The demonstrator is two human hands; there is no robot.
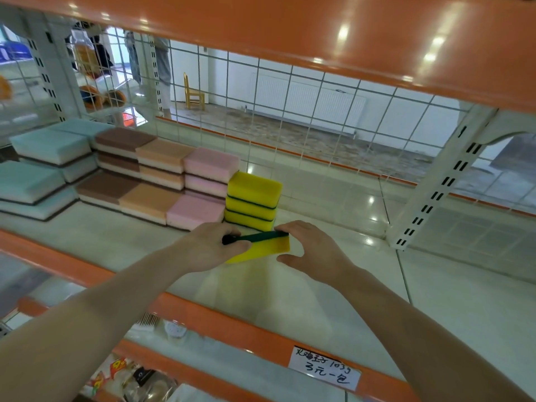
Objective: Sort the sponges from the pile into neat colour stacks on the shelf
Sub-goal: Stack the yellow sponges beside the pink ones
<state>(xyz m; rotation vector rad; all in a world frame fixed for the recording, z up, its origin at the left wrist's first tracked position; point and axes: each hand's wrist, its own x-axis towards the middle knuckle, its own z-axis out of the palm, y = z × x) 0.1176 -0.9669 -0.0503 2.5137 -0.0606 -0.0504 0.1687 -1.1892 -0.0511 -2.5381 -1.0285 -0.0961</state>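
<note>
Here the left hand [214,245] and right hand [304,248] pinch one yellow sponge [261,248] by its ends, dark green scourer side up, just before the yellow stack [252,204] on the shelf [319,285]. It looks light and squashy, best held by its short ends. The left fingertips are hidden; no loose pile is visible.

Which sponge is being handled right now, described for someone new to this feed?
On the pale shelf, find the yellow stack right of the pink sponges. Just before it, the left hand and right hand hold a yellow sponge, the only one tilted, green scouring side up.
</note>
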